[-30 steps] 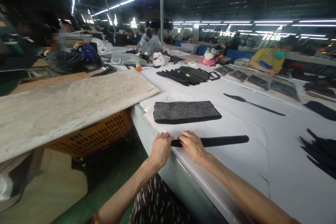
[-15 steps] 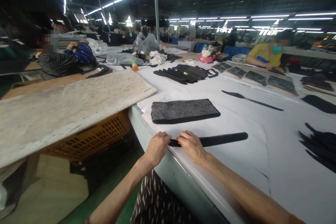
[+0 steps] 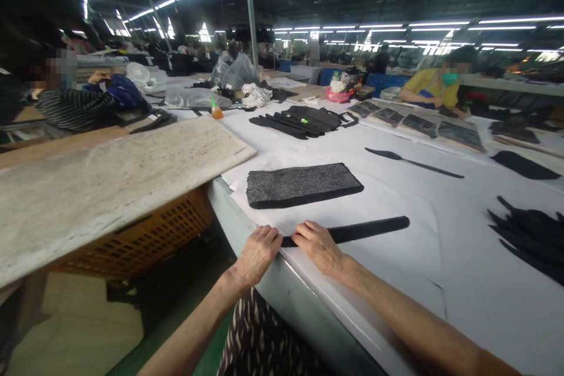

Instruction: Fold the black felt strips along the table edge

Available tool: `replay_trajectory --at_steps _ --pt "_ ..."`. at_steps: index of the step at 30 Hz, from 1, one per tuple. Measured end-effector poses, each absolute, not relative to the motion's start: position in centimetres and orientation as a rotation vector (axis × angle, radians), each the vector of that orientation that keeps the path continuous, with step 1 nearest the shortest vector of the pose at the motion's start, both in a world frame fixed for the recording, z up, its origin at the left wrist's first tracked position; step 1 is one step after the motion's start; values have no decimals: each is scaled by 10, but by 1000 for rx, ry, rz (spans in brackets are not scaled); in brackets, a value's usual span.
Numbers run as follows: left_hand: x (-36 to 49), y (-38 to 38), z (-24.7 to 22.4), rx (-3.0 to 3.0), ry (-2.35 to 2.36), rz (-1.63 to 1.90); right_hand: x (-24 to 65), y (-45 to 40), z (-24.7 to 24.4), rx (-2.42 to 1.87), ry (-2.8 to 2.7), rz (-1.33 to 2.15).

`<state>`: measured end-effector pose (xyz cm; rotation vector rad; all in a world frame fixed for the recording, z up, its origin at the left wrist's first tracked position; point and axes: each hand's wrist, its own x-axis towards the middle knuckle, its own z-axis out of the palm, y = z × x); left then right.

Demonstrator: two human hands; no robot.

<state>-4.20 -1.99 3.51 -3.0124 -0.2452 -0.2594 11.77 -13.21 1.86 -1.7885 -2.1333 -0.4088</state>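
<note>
A long black fabric strip lies on the white-covered table near its front edge. My left hand is closed on the strip's left end, right at the table edge. A short way along, my right hand grips the same strip, its fingers curled over it; a small length of black shows between the two hands. Just beyond them rests a neat stack of dark grey and black strips. The fingertips of both hands are hidden from me.
A pale board juts in at left above an orange crate. Black fabric pieces, a thin dark piece and a black pile lie on the table. An orange bottle stands behind. Co-workers sit at far left and far right.
The view has shifted slightly, so most things sit a little further left. Both hands keep hold of the strip near the edge, with only slight finger movement.
</note>
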Motion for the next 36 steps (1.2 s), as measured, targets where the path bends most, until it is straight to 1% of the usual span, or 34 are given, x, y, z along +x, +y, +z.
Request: replay_trajectory --at_steps 9,14,17,25,29,32,36 --pt "-44 -22 40 -2943 -104 -94 120 -139 25 -1820 -2300 -373" --pt "-53 -21 36 -3002 -196 -139 115 -138 30 -1868 -2348 -461" --pt "-61 -17 28 -3059 -339 -267 113 -136 30 -1870 -2355 -502" --pt "-67 -16 10 -3110 -671 -529 118 -140 31 -1857 -2363 -381" --pt "-67 -17 6 -3248 -807 -690 123 -152 30 -1864 -2357 -404" --pt "-67 -21 5 -3395 -930 -965 124 -158 28 -1859 -2346 -458" --pt "-68 -30 11 -3358 -1403 -1515 114 -148 27 -1813 -2377 -499"
